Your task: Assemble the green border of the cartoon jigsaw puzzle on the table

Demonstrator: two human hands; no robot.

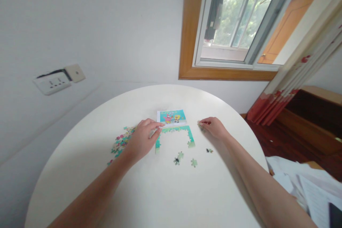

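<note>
A partly assembled jigsaw puzzle border (191, 138), teal with pale green lower ends, lies on the round white table. Just behind it stands the puzzle box (172, 117) with cartoon figures on its lid. My left hand (144, 137) rests at the border's upper left corner, index finger and thumb apart, with nothing visible between them. To the right of the box, my right hand (213, 127) pinches a puzzle piece (200, 125) at a small cluster of pieces; its fingers partly hide them. Loose pieces (194, 162) lie in front of the border.
A heap of mixed puzzle pieces (121, 142) spreads left of the border, partly behind my left hand and forearm. The table (171, 199) meets the wall at the back. White papers (307, 185) lie beyond its right edge, and a curtain (278, 96) hangs there.
</note>
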